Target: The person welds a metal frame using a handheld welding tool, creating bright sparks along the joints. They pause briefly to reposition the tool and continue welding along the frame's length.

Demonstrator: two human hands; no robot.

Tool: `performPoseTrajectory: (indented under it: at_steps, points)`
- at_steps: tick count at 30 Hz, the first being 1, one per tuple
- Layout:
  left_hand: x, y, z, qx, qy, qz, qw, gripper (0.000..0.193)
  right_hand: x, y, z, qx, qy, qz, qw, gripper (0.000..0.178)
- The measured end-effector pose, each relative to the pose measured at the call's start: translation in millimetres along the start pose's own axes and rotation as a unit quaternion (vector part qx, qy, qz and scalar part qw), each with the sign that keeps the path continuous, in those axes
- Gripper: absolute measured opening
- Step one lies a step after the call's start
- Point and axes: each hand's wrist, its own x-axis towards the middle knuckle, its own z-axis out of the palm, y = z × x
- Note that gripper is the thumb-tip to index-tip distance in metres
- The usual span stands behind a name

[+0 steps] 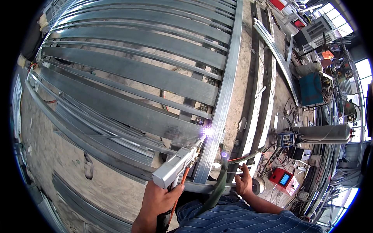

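My left hand (157,200) grips the handle of a grey welding gun (175,169). The gun's nozzle points up and right at a joint where a flat slat meets the long steel rail (224,93). A bright violet-white arc (208,132) glows at that joint. The rail is part of a large steel gate frame (128,77) with several flat slats, lying flat. My right hand (244,181) rests at the frame's lower bar with its fingers curled, next to thin red and green cables (243,157). Whether it grips one is unclear. A dark green hose (218,186) runs down between my hands.
Loose steel sections (261,97) lie on the concrete to the right of the frame. Further right stand a red box with a blue screen (283,179), a grey gas cylinder (324,133), a blue machine (311,89) and tangled cables. Bare concrete floor (58,155) lies at the left.
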Motion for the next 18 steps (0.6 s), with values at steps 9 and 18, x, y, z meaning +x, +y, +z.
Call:
performPoseTrajectory:
  at_steps: [9,18]
  points:
    - [0.3,-0.5,0.3,-0.013,-0.001,0.005,1.000,0.040,0.7,0.1,0.6,0.007,-0.005,0.002,1.000,0.074]
    - [-0.5,11.7,0.5,0.037,0.011,0.053,0.998,0.040,1.1,9.9,1.4,0.006,-0.010,-0.006,1.000,0.077]
